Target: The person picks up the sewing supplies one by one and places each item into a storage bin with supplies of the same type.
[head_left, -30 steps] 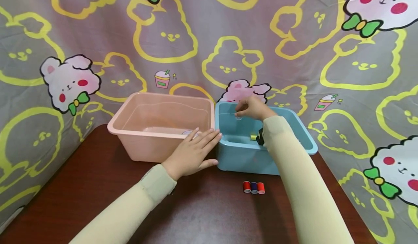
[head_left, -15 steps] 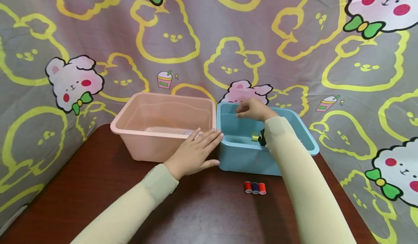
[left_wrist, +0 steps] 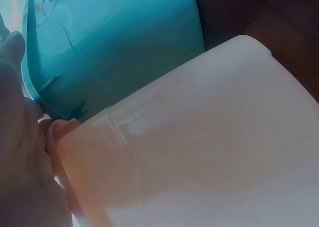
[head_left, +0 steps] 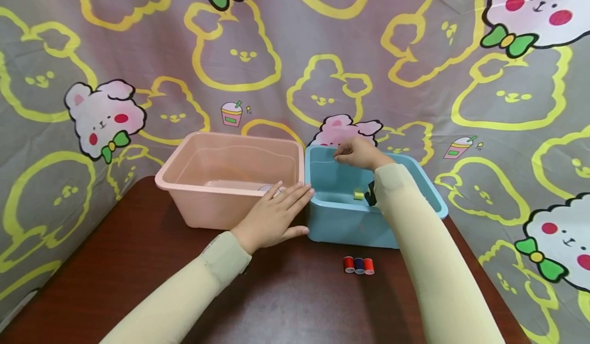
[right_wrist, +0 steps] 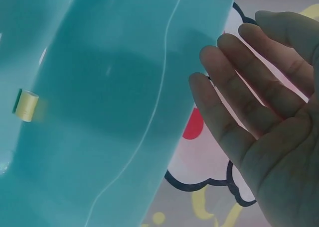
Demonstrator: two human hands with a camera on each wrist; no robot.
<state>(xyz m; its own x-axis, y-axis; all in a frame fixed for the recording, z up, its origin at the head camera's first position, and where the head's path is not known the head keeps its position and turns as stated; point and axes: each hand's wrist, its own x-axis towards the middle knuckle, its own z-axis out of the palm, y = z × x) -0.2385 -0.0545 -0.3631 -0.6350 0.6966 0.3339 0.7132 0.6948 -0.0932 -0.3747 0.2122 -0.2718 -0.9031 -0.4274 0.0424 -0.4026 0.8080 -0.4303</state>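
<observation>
My left hand [head_left: 272,217] lies with straight fingers across the near rim of the pink tub [head_left: 230,208], its fingertips at the corner where the blue tub [head_left: 350,226] begins. Above the blue tub hovers my right hand [head_left: 357,153]; in the right wrist view its fingers [right_wrist: 234,97] are loosely extended and hold nothing. Down inside the blue tub lies a small yellow thread spool [right_wrist: 27,106]. Part of the tub's inside is hidden by the right forearm.
On the dark wooden table [head_left: 295,298], in front of the blue tub, three thread spools [head_left: 359,265] lie side by side: red, dark blue and red. Behind the tubs hangs a patterned curtain [head_left: 258,37]. A round patterned spot [head_left: 266,188] shows inside the pink tub.
A second ago a small clear, round-ended thing showed at my right fingertips; it is gone from them now. The left hand stays put on the rim.
</observation>
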